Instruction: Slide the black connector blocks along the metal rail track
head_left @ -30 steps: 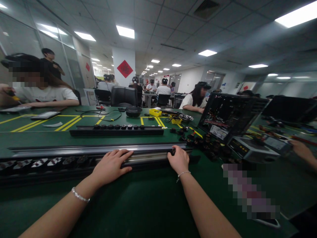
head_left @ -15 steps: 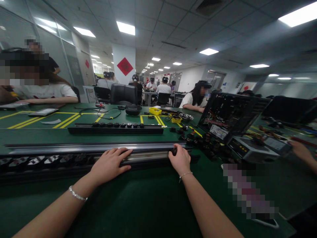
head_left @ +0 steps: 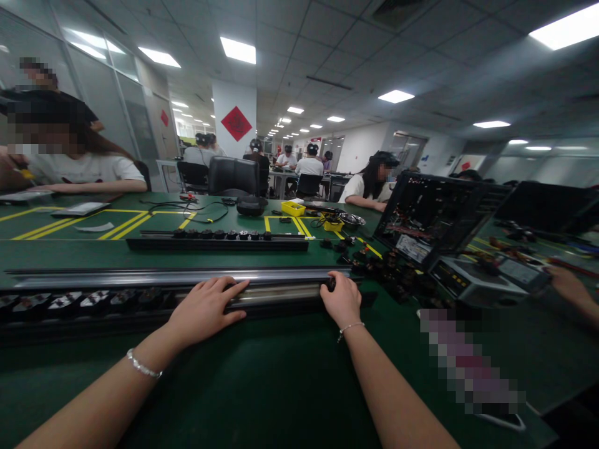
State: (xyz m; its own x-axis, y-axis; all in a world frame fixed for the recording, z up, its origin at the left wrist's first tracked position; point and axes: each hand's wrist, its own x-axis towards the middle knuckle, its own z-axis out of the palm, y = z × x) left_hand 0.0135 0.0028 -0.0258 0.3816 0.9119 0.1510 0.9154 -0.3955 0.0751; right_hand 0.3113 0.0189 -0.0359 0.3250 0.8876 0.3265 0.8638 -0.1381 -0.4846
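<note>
A long black track rail [head_left: 287, 292] with a metallic channel lies across the green table, several dark and shiny block modules [head_left: 95, 298] sitting in its left part. My left hand [head_left: 202, 312] rests on the middle of this rail, fingers stretched out and thumb apart at the near edge. Toward the right end, my right hand [head_left: 345, 299] has its fingers curled round a small black module [head_left: 331, 284] at the channel; most of that piece is hidden. Just behind runs a bright metallic strip [head_left: 154, 279].
A shorter black rail [head_left: 219, 245] with modules lies farther back. Loose black parts [head_left: 397, 274], an opened computer case [head_left: 421, 215] and a grey power supply box [head_left: 472, 284] stand right. A blurred-out phone-like object [head_left: 472, 368] lies near right. Co-workers sit around; one's hand [head_left: 571, 290] shows at right.
The rail under my hands has shifted very slightly left, and my left hand with it. My right hand keeps its grip on the small module.
</note>
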